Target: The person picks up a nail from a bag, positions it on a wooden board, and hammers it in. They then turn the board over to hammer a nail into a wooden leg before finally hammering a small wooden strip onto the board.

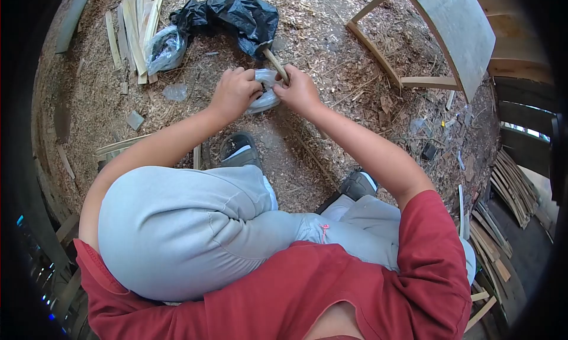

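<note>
My left hand [235, 92] is closed at the left side of a clear plastic bag [264, 103], its fingers curled on the bag's edge. Opposite it, my right hand [297, 91] grips a wooden stick [276, 65] and touches the same bag with its fingertips. The stick's upper end meets a black plastic bag [236, 17], which lies crumpled on the ground just beyond both hands. Beside the black bag, on its left, rests another clear bag [166, 50]; what it contains is hard to make out.
Thin wood strips [137, 32] lie at the upper left. A wooden frame with a grey panel [452, 29] stands at the upper right. More strips [513, 183] are stacked at the far right. Shavings cover the ground [349, 112] around my sandalled feet.
</note>
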